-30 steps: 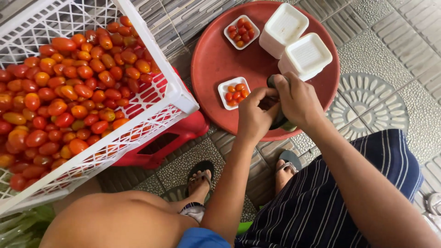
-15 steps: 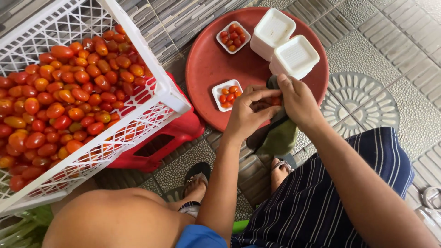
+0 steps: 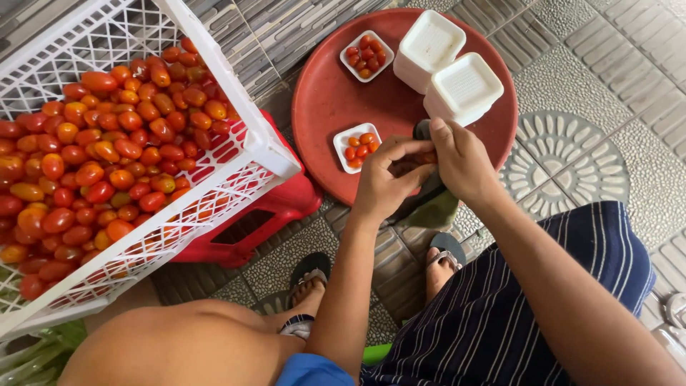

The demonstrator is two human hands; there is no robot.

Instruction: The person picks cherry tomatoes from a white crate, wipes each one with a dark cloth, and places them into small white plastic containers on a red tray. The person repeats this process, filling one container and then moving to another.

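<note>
Striped dark shorts (image 3: pixel 500 314) and my sandalled feet (image 3: pixel 307 279) fill the near edge; just past them my left hand (image 3: pixel 386 186) and right hand (image 3: pixel 464 161) have closed in together over the red tray's (image 3: pixel 321 107) near rim since a second ago, fingers pinching one small tomato (image 3: pixel 429 156) between them. Beside them sits a half-filled white foam tray (image 3: pixel 357 146), so I judge that fruit is headed there. Further out: upturned foam tray stack (image 3: pixel 446 61), a second filled punnet (image 3: pixel 364 56), white crate (image 3: pixel 243 121) of tomatoes left.
</note>
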